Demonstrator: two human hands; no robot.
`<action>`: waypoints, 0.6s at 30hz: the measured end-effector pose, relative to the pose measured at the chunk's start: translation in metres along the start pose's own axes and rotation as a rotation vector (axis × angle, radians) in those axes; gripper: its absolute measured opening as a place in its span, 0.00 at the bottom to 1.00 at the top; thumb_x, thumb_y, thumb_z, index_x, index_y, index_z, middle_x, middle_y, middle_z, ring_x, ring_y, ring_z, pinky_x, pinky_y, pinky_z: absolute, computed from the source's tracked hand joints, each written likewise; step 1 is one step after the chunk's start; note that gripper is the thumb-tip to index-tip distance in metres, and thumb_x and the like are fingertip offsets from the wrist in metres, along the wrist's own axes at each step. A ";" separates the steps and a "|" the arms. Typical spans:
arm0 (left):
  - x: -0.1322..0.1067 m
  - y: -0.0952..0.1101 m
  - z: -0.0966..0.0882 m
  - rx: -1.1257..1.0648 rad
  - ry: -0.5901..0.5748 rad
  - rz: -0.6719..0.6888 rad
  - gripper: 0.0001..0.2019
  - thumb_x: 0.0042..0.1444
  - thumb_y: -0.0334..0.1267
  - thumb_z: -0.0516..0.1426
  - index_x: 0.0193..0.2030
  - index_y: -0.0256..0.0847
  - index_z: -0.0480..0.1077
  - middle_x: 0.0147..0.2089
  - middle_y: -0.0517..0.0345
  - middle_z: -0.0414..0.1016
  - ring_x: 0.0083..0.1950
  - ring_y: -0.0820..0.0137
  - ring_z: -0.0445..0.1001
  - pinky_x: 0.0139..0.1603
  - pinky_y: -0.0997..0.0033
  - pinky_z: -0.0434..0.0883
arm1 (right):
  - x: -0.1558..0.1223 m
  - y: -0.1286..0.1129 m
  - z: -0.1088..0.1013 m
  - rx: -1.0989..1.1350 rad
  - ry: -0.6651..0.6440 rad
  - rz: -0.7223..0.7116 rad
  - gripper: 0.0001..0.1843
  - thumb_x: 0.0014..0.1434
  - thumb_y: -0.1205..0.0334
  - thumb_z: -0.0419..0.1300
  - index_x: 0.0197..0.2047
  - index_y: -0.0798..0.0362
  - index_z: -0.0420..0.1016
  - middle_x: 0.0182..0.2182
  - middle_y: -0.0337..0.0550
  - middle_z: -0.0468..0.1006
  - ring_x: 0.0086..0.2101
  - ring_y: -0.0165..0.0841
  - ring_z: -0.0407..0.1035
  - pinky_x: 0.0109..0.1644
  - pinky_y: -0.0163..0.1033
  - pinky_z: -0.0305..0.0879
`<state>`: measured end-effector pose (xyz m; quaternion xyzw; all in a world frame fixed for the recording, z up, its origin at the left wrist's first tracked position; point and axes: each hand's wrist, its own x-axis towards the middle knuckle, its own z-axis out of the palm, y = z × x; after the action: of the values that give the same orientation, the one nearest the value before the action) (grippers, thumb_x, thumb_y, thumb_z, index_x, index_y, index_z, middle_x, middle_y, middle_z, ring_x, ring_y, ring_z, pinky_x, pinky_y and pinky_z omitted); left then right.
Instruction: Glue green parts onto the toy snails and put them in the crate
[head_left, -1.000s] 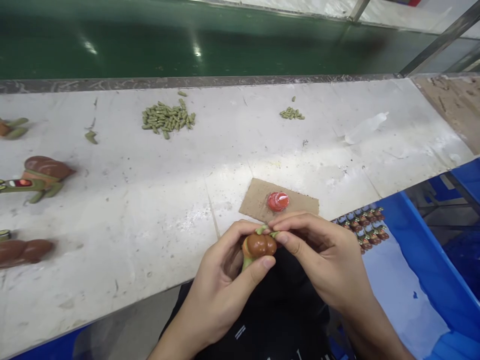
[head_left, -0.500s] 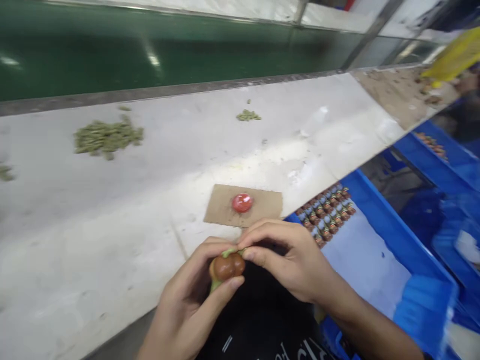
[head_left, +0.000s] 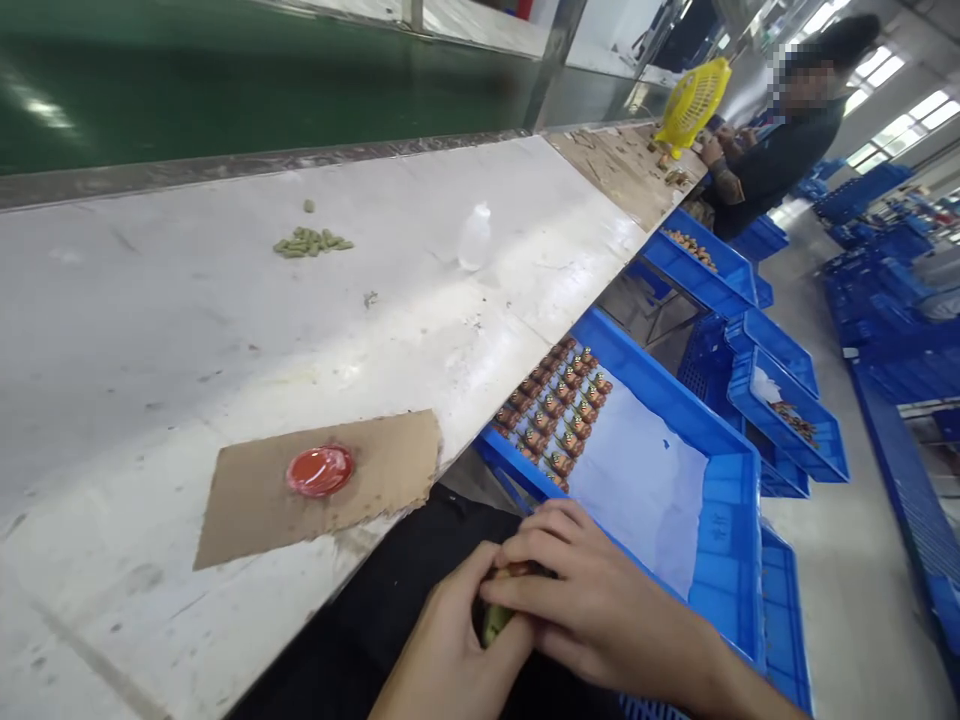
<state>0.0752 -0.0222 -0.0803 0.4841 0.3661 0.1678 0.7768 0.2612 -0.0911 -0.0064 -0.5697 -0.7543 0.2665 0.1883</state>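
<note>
Low in the view, my left hand (head_left: 465,630) and my right hand (head_left: 574,580) are closed together around a small brown and green figurine (head_left: 496,622). Fingers cover most of it; only a green part and a bit of brown show between them. On the table to the left, a piece of cardboard (head_left: 390,465) bears a small round dish of red, glossy paste (head_left: 320,471). Right of my hands, a blue crate (head_left: 720,520) with a white liner holds rows of small brown figurines (head_left: 555,415).
Small green pieces (head_left: 311,243) lie in a pile on the white table (head_left: 187,330), near a clear bottle (head_left: 475,238). A green belt (head_left: 225,100) runs behind. At the far right, a co-worker (head_left: 787,140) stands by a yellow basket (head_left: 694,105). More blue crates (head_left: 787,410) stand right.
The view has swung right, bringing the crate and the co-worker further in. Both hands have moved off the table's edge toward the crate with the figurine, now wrapped more closely around it.
</note>
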 end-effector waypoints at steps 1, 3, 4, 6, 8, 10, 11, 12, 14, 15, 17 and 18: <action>0.004 -0.004 0.006 -0.010 -0.008 -0.005 0.11 0.67 0.46 0.71 0.50 0.44 0.87 0.48 0.50 0.92 0.52 0.53 0.90 0.56 0.62 0.86 | -0.004 0.007 0.003 0.013 0.019 0.038 0.17 0.79 0.69 0.63 0.65 0.46 0.82 0.55 0.48 0.88 0.55 0.44 0.78 0.66 0.55 0.72; 0.010 -0.011 0.014 -0.011 0.025 -0.018 0.17 0.68 0.50 0.71 0.57 0.45 0.86 0.52 0.49 0.91 0.53 0.54 0.89 0.57 0.61 0.85 | -0.013 0.032 0.004 0.041 0.117 0.135 0.14 0.79 0.65 0.65 0.62 0.44 0.85 0.53 0.45 0.89 0.53 0.42 0.81 0.62 0.52 0.75; 0.013 -0.015 0.015 -0.008 0.066 -0.028 0.21 0.68 0.53 0.71 0.62 0.45 0.84 0.55 0.47 0.90 0.53 0.54 0.89 0.55 0.61 0.85 | -0.018 0.051 0.001 0.044 0.188 0.199 0.12 0.78 0.62 0.67 0.61 0.43 0.86 0.51 0.44 0.89 0.52 0.42 0.82 0.62 0.52 0.76; 0.017 -0.023 0.014 -0.026 0.146 -0.035 0.28 0.68 0.57 0.71 0.67 0.45 0.80 0.58 0.45 0.87 0.50 0.56 0.88 0.46 0.63 0.85 | -0.026 0.099 -0.009 0.013 0.360 0.366 0.10 0.76 0.54 0.72 0.58 0.43 0.88 0.48 0.44 0.90 0.53 0.43 0.83 0.63 0.53 0.78; 0.020 -0.030 0.010 -0.090 0.183 -0.024 0.29 0.68 0.61 0.71 0.66 0.45 0.78 0.55 0.45 0.86 0.43 0.59 0.86 0.36 0.65 0.83 | -0.032 0.157 -0.027 -0.053 0.502 0.532 0.13 0.77 0.51 0.72 0.57 0.49 0.87 0.49 0.48 0.89 0.52 0.46 0.83 0.65 0.59 0.79; 0.023 -0.033 0.008 -0.164 0.183 -0.006 0.28 0.67 0.63 0.72 0.63 0.46 0.78 0.50 0.48 0.85 0.38 0.61 0.84 0.30 0.67 0.80 | -0.035 0.214 -0.046 -0.110 0.627 0.713 0.19 0.79 0.49 0.71 0.62 0.53 0.83 0.56 0.49 0.86 0.53 0.44 0.83 0.62 0.58 0.82; 0.024 -0.033 0.007 -0.191 0.176 0.002 0.28 0.67 0.64 0.72 0.62 0.46 0.78 0.48 0.50 0.84 0.37 0.61 0.83 0.29 0.68 0.79 | -0.035 0.239 -0.055 -0.125 0.675 0.792 0.20 0.79 0.49 0.71 0.65 0.52 0.82 0.59 0.50 0.85 0.54 0.44 0.83 0.61 0.57 0.84; 0.026 -0.033 0.006 -0.210 0.167 0.008 0.28 0.66 0.64 0.73 0.61 0.46 0.79 0.47 0.50 0.84 0.36 0.62 0.83 0.28 0.68 0.78 | -0.035 0.260 -0.063 -0.132 0.714 0.859 0.21 0.79 0.49 0.71 0.66 0.53 0.81 0.61 0.51 0.84 0.55 0.45 0.83 0.61 0.56 0.84; 0.027 -0.028 0.005 -0.238 0.140 0.011 0.28 0.65 0.63 0.74 0.61 0.46 0.80 0.45 0.51 0.84 0.35 0.62 0.82 0.27 0.69 0.77 | -0.032 0.292 -0.072 -0.131 0.773 0.959 0.22 0.79 0.50 0.71 0.68 0.52 0.81 0.64 0.52 0.83 0.57 0.46 0.83 0.61 0.57 0.85; 0.028 -0.024 0.004 -0.250 0.122 0.007 0.28 0.65 0.62 0.74 0.61 0.46 0.80 0.45 0.51 0.84 0.35 0.62 0.82 0.27 0.69 0.77 | -0.030 0.303 -0.074 -0.127 0.796 0.991 0.23 0.79 0.50 0.71 0.69 0.52 0.80 0.65 0.52 0.83 0.57 0.46 0.83 0.61 0.57 0.85; 0.030 -0.016 0.001 -0.266 0.086 -0.009 0.26 0.67 0.61 0.74 0.61 0.46 0.80 0.44 0.51 0.84 0.35 0.61 0.83 0.27 0.68 0.78 | -0.025 0.319 -0.074 -0.117 0.835 1.029 0.23 0.79 0.50 0.71 0.70 0.52 0.80 0.66 0.53 0.82 0.58 0.47 0.82 0.62 0.58 0.85; 0.031 -0.012 -0.001 -0.271 0.069 -0.020 0.26 0.67 0.60 0.74 0.61 0.46 0.80 0.44 0.50 0.84 0.35 0.61 0.83 0.28 0.67 0.79 | -0.023 0.325 -0.072 -0.113 0.852 1.040 0.23 0.79 0.50 0.71 0.70 0.51 0.80 0.66 0.53 0.82 0.58 0.47 0.82 0.62 0.58 0.84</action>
<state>0.0941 -0.0078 -0.1042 0.3652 0.3714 0.2245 0.8236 0.5566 -0.0320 -0.1495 -0.9230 -0.2547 0.0346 0.2864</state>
